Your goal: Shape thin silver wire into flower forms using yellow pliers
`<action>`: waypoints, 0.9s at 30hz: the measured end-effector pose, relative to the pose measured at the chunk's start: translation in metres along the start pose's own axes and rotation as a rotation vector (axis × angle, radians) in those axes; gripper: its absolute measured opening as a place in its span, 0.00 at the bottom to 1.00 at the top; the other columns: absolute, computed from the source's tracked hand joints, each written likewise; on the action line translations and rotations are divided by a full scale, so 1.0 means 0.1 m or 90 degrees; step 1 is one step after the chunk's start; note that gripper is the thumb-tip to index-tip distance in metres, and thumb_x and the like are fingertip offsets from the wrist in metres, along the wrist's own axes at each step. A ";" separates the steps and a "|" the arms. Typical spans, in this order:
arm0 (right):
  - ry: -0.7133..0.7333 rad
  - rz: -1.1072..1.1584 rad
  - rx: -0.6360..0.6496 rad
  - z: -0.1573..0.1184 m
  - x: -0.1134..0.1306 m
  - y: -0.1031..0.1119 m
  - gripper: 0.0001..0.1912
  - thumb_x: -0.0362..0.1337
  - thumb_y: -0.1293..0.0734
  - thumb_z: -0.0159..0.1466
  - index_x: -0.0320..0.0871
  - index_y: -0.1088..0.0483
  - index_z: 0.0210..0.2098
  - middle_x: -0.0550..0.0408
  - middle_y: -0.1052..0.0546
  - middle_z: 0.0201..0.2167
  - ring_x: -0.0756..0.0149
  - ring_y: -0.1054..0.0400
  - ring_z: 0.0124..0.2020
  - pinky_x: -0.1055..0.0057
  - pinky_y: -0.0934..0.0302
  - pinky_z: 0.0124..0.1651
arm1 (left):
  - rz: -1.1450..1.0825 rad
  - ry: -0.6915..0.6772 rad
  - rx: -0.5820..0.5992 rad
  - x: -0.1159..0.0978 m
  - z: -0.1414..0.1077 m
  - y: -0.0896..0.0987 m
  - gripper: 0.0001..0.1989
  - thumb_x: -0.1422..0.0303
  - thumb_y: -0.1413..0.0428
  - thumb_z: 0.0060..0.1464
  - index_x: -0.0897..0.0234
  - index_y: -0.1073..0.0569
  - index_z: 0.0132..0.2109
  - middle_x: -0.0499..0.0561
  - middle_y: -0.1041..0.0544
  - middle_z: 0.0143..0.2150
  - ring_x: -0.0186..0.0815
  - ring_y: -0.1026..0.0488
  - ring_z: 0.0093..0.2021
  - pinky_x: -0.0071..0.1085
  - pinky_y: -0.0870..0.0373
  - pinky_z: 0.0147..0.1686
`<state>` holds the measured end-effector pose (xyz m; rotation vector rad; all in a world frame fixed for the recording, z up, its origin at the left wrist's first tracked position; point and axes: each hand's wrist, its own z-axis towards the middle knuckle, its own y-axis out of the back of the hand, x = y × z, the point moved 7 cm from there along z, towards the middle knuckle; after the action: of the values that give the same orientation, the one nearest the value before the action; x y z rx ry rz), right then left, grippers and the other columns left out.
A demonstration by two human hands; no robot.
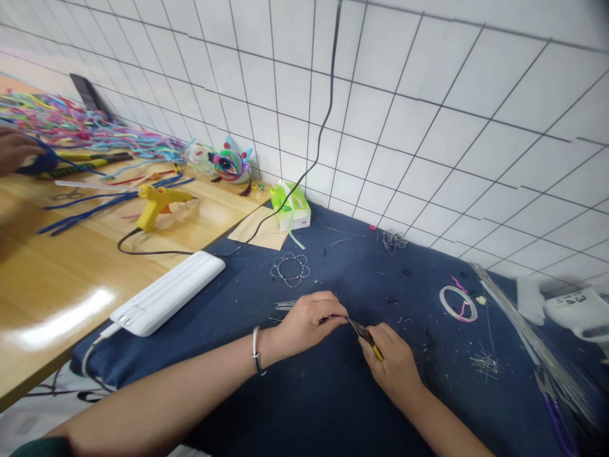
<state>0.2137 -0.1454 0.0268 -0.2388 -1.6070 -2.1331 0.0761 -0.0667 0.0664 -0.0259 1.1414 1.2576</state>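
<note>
My right hand [392, 362] is wrapped round a pair of pliers [364, 331] with yellow on the handles. The jaws point left, toward my left hand [311, 320]. That hand pinches a thin wire, mostly hidden by the fingers, and the plier tips meet it just beyond the fingertips. Behind my left hand lie several short straight wires [284, 306]. A flower-shaped wire ring [290, 270] rests farther back on the dark blue cloth [333, 393].
At left, a white power bank [169, 295] and a yellow glue gun [155, 206] with its cord; a co-worker's hand [16, 151] is beyond. To the right lie a white ring [442, 298], wire scraps [486, 364], long wires [537, 343] and purple-handled scissors [556, 419]. A tiled wall stands behind.
</note>
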 end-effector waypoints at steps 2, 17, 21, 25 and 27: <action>-0.004 0.009 0.005 0.00 0.01 0.00 0.07 0.36 0.43 0.63 0.41 0.36 0.33 0.54 0.35 0.26 0.68 0.41 0.29 0.70 0.45 0.35 | 0.002 -0.015 -0.006 -0.01 0.00 0.00 0.07 0.72 0.49 0.55 0.67 0.26 0.37 0.52 0.25 0.32 0.31 0.30 0.34 0.26 0.32 0.34; -0.027 0.140 0.077 0.02 0.05 -0.04 0.08 0.36 0.44 0.64 0.43 0.38 0.30 0.57 0.38 0.25 0.71 0.43 0.27 0.73 0.47 0.31 | -0.061 -0.055 0.024 -0.03 0.00 0.04 0.07 0.74 0.49 0.54 0.67 0.25 0.36 0.53 0.26 0.31 0.30 0.30 0.34 0.26 0.32 0.34; -0.044 0.159 0.114 0.03 0.07 -0.03 0.09 0.37 0.44 0.64 0.43 0.39 0.28 0.59 0.38 0.24 0.72 0.43 0.26 0.75 0.47 0.30 | -0.088 -0.025 0.045 -0.01 0.01 0.04 0.07 0.74 0.48 0.54 0.68 0.26 0.35 0.52 0.27 0.31 0.30 0.30 0.33 0.25 0.32 0.33; -0.044 0.150 0.122 0.03 0.09 -0.03 0.09 0.38 0.44 0.64 0.43 0.38 0.29 0.59 0.37 0.24 0.72 0.42 0.25 0.75 0.46 0.30 | -0.121 0.001 0.066 -0.01 0.02 0.03 0.06 0.73 0.48 0.54 0.68 0.26 0.35 0.52 0.27 0.31 0.29 0.30 0.33 0.25 0.32 0.33; -0.034 0.123 0.102 0.03 0.08 -0.02 0.08 0.37 0.44 0.64 0.43 0.37 0.31 0.57 0.36 0.26 0.71 0.41 0.27 0.74 0.45 0.31 | -0.129 0.012 0.067 -0.01 0.03 0.03 0.06 0.73 0.48 0.54 0.67 0.26 0.35 0.52 0.28 0.31 0.29 0.31 0.33 0.25 0.32 0.33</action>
<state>0.2051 -0.1440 0.0297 -0.3851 -1.7016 -1.8578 0.0754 -0.0648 0.0703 -0.0727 1.1896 1.0187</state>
